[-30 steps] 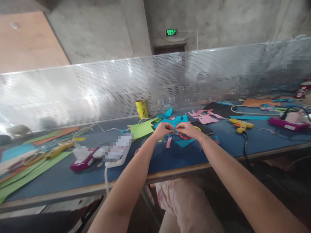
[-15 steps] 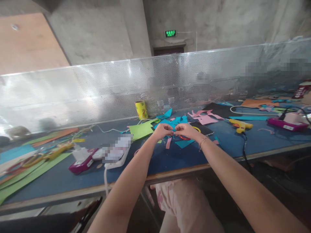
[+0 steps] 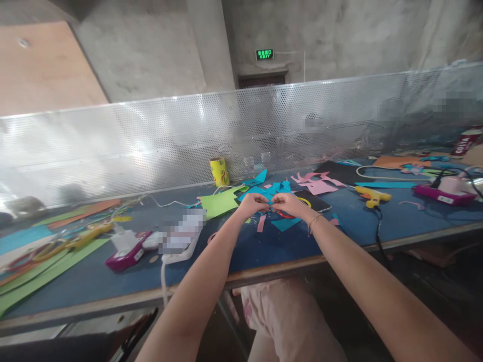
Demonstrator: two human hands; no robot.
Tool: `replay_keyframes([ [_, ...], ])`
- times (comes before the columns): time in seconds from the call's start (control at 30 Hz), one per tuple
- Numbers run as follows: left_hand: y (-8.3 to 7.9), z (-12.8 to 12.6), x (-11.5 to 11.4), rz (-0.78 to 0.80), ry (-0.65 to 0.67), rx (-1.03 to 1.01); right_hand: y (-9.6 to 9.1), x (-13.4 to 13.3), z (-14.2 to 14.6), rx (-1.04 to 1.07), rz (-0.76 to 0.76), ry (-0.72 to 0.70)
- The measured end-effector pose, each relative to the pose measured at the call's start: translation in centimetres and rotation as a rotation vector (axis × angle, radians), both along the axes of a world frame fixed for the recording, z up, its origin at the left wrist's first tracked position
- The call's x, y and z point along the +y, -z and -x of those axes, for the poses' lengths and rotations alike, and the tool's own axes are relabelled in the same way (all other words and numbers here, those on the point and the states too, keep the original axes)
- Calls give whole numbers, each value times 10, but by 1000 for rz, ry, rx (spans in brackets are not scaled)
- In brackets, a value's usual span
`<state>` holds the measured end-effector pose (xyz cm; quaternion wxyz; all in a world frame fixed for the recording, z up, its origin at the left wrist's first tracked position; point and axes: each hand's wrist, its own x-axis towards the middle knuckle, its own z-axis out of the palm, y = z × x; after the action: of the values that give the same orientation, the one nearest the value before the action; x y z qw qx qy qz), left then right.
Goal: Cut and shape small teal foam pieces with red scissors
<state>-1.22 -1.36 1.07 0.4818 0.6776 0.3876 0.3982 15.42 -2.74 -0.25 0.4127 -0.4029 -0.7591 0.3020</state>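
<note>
My left hand (image 3: 254,205) and my right hand (image 3: 283,203) meet above the table's middle, fingers pinched together. Between their fingertips shows a small piece of blue paper (image 3: 269,202), mostly hidden by the fingers. Cut blue paper scraps (image 3: 281,186) lie just behind both hands. Beside my right hand, scissors with red and yellow handles (image 3: 305,201) are partly covered. A pink paper strip (image 3: 261,222) and a flat blue piece (image 3: 286,223) rest in front of the hands. Left of my left hand lies a green paper sheet (image 3: 219,203).
A phone (image 3: 183,232) leans on a white stand to the left, near a purple power strip (image 3: 128,251). On the right are a yellow glue gun (image 3: 373,196), pink scraps (image 3: 319,186) and another purple strip (image 3: 444,195). A perforated metal screen (image 3: 169,136) runs along the back, behind a yellow roll (image 3: 219,172).
Both hands stay almost in place, fingertips still together at the small blue paper. The view has shifted only very slightly.
</note>
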Motion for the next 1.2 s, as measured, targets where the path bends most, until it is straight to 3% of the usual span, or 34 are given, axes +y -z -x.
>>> replay_keyframes([
  [0.63,-2,-1,-2,16,-22,-10,-3,-3,1,-10,29,16],
  [0.93,-1,-6,-2,-8,-101,35,8,9,2,-15,11,8],
  [1.2,-1,-4,-2,14,-52,4,9,10,1,32,52,-28],
])
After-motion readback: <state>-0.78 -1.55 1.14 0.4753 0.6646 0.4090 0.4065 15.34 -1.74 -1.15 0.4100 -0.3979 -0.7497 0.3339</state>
